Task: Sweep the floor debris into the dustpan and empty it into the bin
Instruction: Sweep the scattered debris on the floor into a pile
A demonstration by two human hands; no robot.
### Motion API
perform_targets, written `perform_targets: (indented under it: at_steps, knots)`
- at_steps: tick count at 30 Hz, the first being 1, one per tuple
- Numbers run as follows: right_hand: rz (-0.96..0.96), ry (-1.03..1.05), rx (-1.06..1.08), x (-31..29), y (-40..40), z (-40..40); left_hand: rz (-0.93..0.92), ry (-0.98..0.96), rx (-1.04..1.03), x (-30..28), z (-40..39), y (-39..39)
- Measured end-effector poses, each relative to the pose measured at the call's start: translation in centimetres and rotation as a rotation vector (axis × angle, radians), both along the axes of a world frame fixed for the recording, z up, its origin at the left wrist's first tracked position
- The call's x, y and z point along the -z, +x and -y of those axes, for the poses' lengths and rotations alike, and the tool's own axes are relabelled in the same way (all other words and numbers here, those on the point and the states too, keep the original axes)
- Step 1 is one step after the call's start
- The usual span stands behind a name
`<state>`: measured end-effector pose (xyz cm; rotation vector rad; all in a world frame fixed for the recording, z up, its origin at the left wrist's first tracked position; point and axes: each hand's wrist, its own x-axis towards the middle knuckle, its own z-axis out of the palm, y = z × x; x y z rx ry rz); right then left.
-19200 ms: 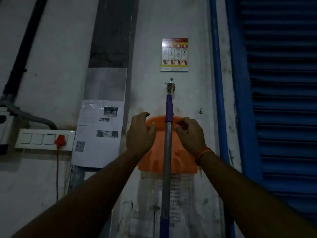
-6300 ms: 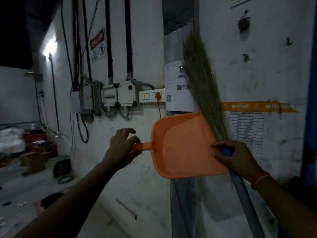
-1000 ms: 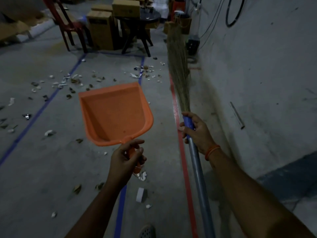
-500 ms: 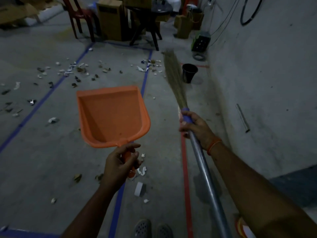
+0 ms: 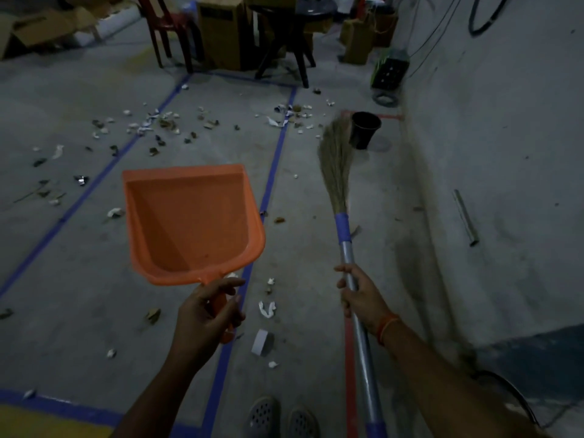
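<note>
The left hand (image 5: 205, 314) grips the smooth orange plastic dustpan (image 5: 192, 226), its open mouth pointing far; the right hand (image 5: 360, 295) has its fingers clamped on the grey metal pole of the broom (image 5: 343, 216), straw bristles pointing far toward the black bin (image 5: 365, 128); paper debris (image 5: 158, 124) lies scattered on the concrete floor (image 5: 79, 263).

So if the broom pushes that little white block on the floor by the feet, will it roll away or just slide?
Probably slide. The white block looks flat-sided and boxy, so it should skid or flop over instead of rolling. It seems small and likely light beside the crumpled paper scrap, so the broom, with its soft-looking bristles, could probably move it easily.
</note>
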<state>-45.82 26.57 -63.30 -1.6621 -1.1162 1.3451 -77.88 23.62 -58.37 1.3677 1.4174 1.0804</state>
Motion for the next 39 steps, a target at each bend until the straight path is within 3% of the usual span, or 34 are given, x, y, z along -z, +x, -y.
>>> perform_targets:
  at_steps: [6, 9, 17, 20, 22, 28, 33, 36, 39]
  knots:
    - [-0.045, 0.097, 0.02, -1.1, 1.1, -2.4, 0.021, -0.036, -0.031, 0.0, 0.8, 1.9]
    - [-0.102, -0.017, -0.051, -0.4, 1.9, -2.2, 0.046, -0.049, -0.031, -0.3, 1.5, 3.1]
    - [0.102, -0.028, -0.031, 1.8, 0.9, -0.6, 0.07, -0.06, -0.064, 0.0, 3.1, 3.7]
    - [-0.003, -0.088, -0.05, 2.0, 1.6, -0.8, 0.065, -0.06, -0.069, 0.1, 4.0, 3.9]
    - [-0.053, -0.192, -0.095, 3.3, 1.7, 1.5, 0.062, -0.065, -0.07, 0.2, 4.7, 4.2]
    - [0.157, -0.196, -0.134, 7.4, 1.5, 6.6, 0.078, -0.085, -0.097, 0.6, 6.1, 4.6]
    - [0.105, -0.216, -0.116, 8.7, 1.2, 5.8, 0.063, -0.1, -0.114, 1.2, 7.5, 4.1]
    - [-0.007, -0.371, -0.131, 9.9, -0.1, 8.0, 0.051, -0.1, -0.115, 1.4, 8.9, 3.8]
    - [0.082, -0.335, -0.161, 11.1, -1.4, 9.9, 0.041, -0.103, -0.125, 1.4, 10.1, 3.0]
